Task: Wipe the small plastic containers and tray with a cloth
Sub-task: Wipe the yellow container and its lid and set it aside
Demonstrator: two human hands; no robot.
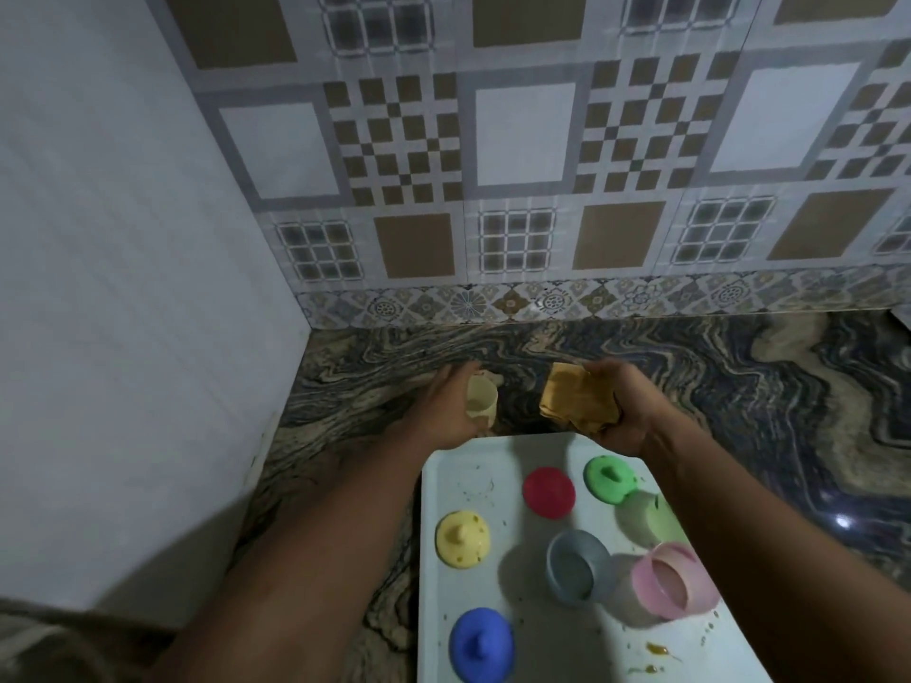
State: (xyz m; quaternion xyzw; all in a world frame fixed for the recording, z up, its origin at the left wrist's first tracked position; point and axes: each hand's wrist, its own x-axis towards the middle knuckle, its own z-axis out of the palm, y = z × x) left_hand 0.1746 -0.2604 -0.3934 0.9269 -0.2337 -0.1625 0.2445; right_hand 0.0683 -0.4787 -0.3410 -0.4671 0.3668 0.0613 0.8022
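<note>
A marbled countertop (739, 386) is bounded by a white panel (123, 288) at the left and a tiled wall (522, 135) behind; open stone is left toward the right. A white tray (532, 608) is set near its front, bearing a grey container (574, 574), a pink container (675, 581) and a blue lid (482, 643). Beyond the tray's far edge, a folded cloth (577, 399) is gripped by the right hand (626, 416). A pale yellow container (482, 399) is held in the left hand (443, 411), apart from the cloth.

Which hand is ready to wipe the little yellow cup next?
Probably the right hand: it grips the folded cloth, close beside the yellow cup, while the left hand is busy holding that cup.
</note>
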